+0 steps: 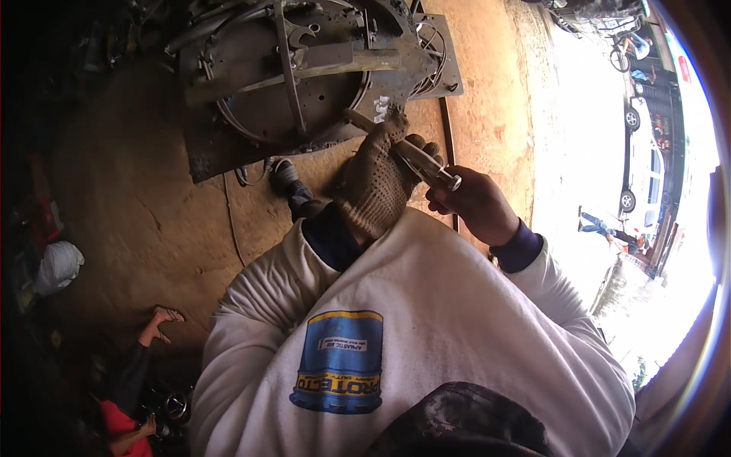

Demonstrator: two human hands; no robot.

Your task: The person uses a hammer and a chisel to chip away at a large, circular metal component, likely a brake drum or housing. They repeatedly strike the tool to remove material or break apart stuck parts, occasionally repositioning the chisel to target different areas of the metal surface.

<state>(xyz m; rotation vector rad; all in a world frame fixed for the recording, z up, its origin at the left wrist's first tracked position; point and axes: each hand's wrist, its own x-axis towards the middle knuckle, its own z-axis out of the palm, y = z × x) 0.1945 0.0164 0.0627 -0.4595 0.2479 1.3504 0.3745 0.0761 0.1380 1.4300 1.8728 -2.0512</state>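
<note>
- Metal rod (415,156) up near frame centre, slanting from 10 o'clock down to 4 o'clock, gripped at chest height above the white sweatshirt (426,320).
- Left hand (375,183), in a brown knit glove, wrapped tight round the rod's middle.
- Right hand (476,202), bare, pinching the rod's shiny lower tip between thumb and curled fingers, at 3 o'clock of the glove and touching it.
- Rusty round metal frame (297,76) lying on the dirt floor (152,213) at 12 o'clock.
- Dark shoe (289,183) just below that frame.
- Another person's hand (161,320) at 8 o'clock, well apart.
- Parked cars (643,167) out at 3 o'clock.
</note>
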